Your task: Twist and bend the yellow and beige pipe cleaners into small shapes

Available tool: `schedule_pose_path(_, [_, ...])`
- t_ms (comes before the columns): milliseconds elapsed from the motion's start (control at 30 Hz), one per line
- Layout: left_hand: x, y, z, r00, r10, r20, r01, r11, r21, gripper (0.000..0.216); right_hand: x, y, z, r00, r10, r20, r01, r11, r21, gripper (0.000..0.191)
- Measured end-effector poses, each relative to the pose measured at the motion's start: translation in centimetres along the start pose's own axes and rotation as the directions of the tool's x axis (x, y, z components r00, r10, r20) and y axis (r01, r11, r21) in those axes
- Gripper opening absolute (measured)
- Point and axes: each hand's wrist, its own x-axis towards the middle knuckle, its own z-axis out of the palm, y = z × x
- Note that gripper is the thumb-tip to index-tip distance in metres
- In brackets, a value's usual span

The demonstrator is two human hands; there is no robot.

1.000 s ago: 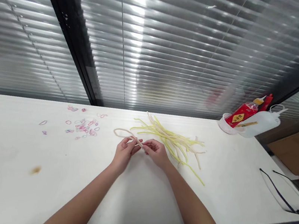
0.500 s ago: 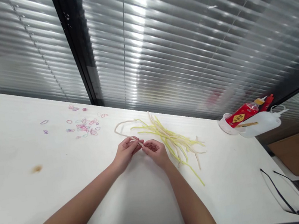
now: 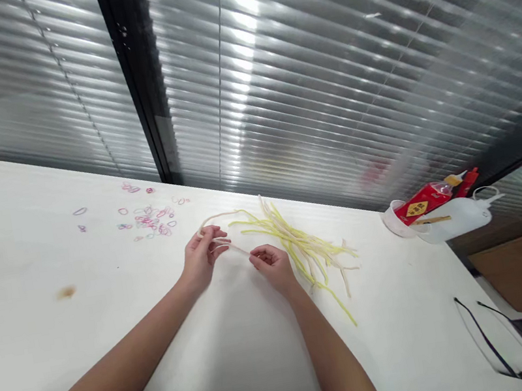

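Note:
A cream-coloured cord (image 3: pixel 240 250) stretches between my two hands above the white table. Its far part curves up past my left hand to the pile. My left hand (image 3: pixel 200 256) is closed loosely on it, the cord passing between the fingers. My right hand (image 3: pixel 272 264) pinches the cord's near end between thumb and fingertips. Just beyond my right hand lies a loose pile of yellow and cream cords (image 3: pixel 297 236), crossing one another, one yellow strand reaching toward the front.
Small coloured rubber bands (image 3: pixel 148 220) lie scattered at the back left. A white cup (image 3: pixel 395 222), a red bottle (image 3: pixel 423 203) and a white squeeze bottle (image 3: pixel 467 217) are at the right edge. Eyeglasses (image 3: pixel 492 344) rest at the front right. Blinds (image 3: pixel 322 80) stand behind the table.
My left hand has slid along the cord, away to the left from my right hand, and the stretch of cord between them is longer. My right hand has stayed nearly in place.

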Motion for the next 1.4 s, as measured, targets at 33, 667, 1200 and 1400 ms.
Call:
schedule_pose_path(33, [0.3, 0.3, -0.2, 1.0, 0.022, -0.021, -0.023, 1.0, -0.021, 0.027, 0.0, 0.1, 0.0, 1.0, -0.001, -0.004, 0.001, 1.0, 0.006, 0.017])
schedule_pose_path(667, [0.7, 1.7, -0.8, 0.998, -0.064, 0.003, 0.064, 0.996, -0.055, 0.015, 1.0, 0.3, -0.5, 0.979, 0.085, -0.188, -0.011, 0.931, 0.365, 0.018])
schedule_pose_path(1200, [0.2, -0.4, -1.0, 0.987, -0.092, 0.13, -0.01, 0.777, 0.629, 0.034, 1.5, 0.1, -1.2, 0.939, 0.216, -0.268, 0.004, 0.771, 0.636, 0.026])
schedule_pose_path(1400, [-0.3, -0.5, -1.0, 0.972, -0.076, 0.221, -0.123, 0.638, 0.76, 0.038, 1.4, -0.1, -1.1, 0.934, 0.198, -0.299, 0.034, 0.781, 0.623, 0.03])
